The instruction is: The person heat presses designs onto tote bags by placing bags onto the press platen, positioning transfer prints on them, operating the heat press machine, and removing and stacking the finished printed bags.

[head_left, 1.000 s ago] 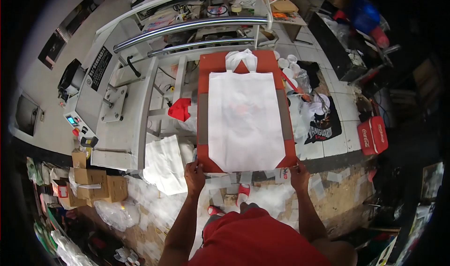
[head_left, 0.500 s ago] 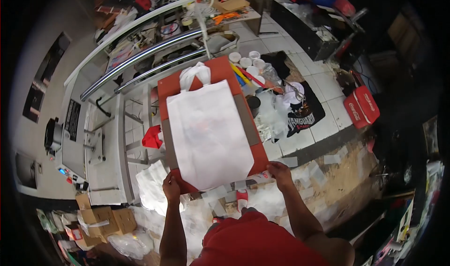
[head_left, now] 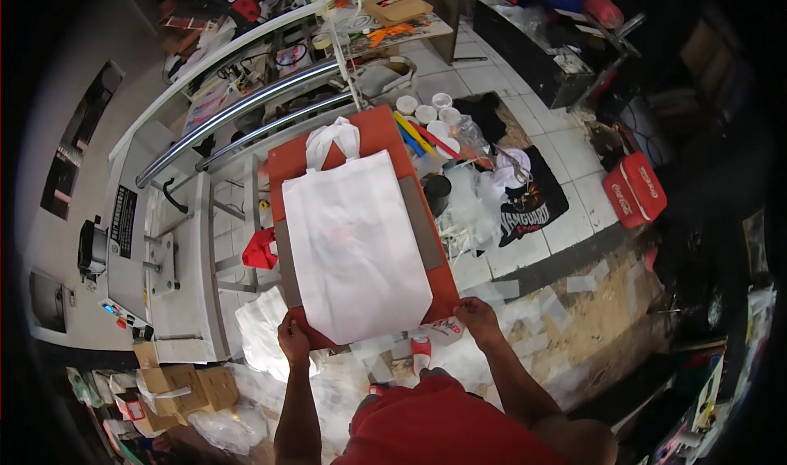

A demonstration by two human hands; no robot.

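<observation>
A white tote bag (head_left: pixel 354 256) lies flat on a reddish-brown board (head_left: pixel 379 130), its looped handles (head_left: pixel 334 141) at the far end. A faint reddish patch shows at the middle of the bag. Grey-brown strips of a panel (head_left: pixel 420 239) stick out from under both sides of the bag. My left hand (head_left: pixel 293 340) is closed on the board's near left corner. At the near right corner, my right hand (head_left: pixel 479 317) pinches the board's edge. The fingers of both hands are partly hidden.
A machine frame with chrome bars (head_left: pixel 246 108) stands left of the board. To the right, white tubs (head_left: pixel 426 114), a dark cup (head_left: pixel 437 190) and a black printed cloth (head_left: pixel 533 207) crowd the tiled surface. A red cooler bag (head_left: pixel 634 189) sits farther right; cardboard boxes (head_left: pixel 176 383) lie lower left.
The board, with the tote bag on it, has shifted slightly left and toward me. Both hands have moved along with it, keeping their grip. The view has shifted a little too.
</observation>
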